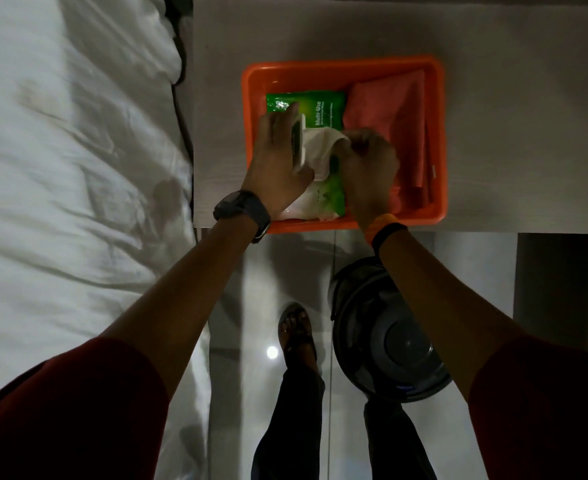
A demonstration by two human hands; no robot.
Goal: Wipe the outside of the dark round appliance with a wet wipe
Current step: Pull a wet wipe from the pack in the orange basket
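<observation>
A green pack of wet wipes (pixel 315 109) lies in an orange tray (pixel 438 140) on a pale table. My left hand (pixel 273 157) holds the pack's white lid flap (pixel 299 143) up. My right hand (pixel 368 168) pinches a white wet wipe (pixel 320 150) that sticks out of the pack's opening. The dark round appliance (pixel 375 327) sits on the floor below the table's edge, partly hidden under my right forearm.
A folded orange cloth (pixel 393 112) lies in the tray to the right of the pack. A bed with white sheets (pixel 71 168) fills the left side. My sandalled foot (pixel 297 330) stands on the glossy tiled floor beside the appliance.
</observation>
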